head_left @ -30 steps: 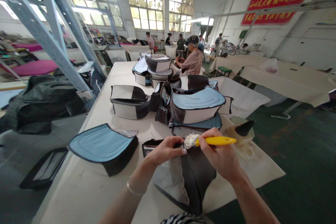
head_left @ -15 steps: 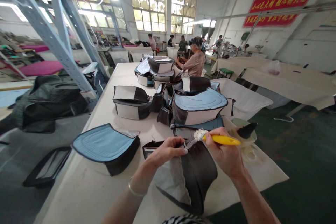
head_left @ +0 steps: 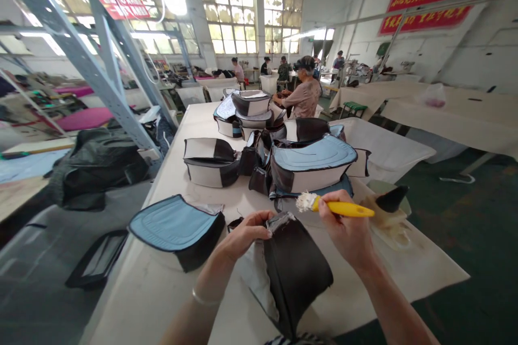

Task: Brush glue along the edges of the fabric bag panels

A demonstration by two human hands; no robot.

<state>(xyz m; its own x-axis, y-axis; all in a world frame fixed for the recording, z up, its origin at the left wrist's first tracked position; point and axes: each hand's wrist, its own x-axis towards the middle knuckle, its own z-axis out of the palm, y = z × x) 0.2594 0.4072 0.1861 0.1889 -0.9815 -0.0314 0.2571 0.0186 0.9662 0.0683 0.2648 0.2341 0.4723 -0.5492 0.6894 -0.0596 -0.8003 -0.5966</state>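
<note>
My left hand [head_left: 250,233] pinches the upper edge of a black and grey sewn fabric piece [head_left: 301,267], which stands tilted at the table's near side. Whitish smears show along that top edge. In my right hand [head_left: 348,234] is a brush with a yellow handle [head_left: 350,208] and pale, clumped bristles. The bristles point left, a little above the fabric edge and apart from it. A blue-topped black piece [head_left: 174,223] lies to the left of my left hand. Beyond both hands is a pile of blue, black and white sewn pieces [head_left: 313,153].
A bowl with a dark pointed object [head_left: 392,199] stands at the table's right edge, by a yellowish stained patch. More sewn pieces [head_left: 212,161] lie farther back on the white table [head_left: 133,312]. Across it sits a co-worker [head_left: 303,91]. A metal frame [head_left: 117,59] rises at left.
The brush has lifted off the fabric edge and shifted slightly left. My left hand has moved left and turned the fabric piece, showing more of its black side. The view has shifted slightly.
</note>
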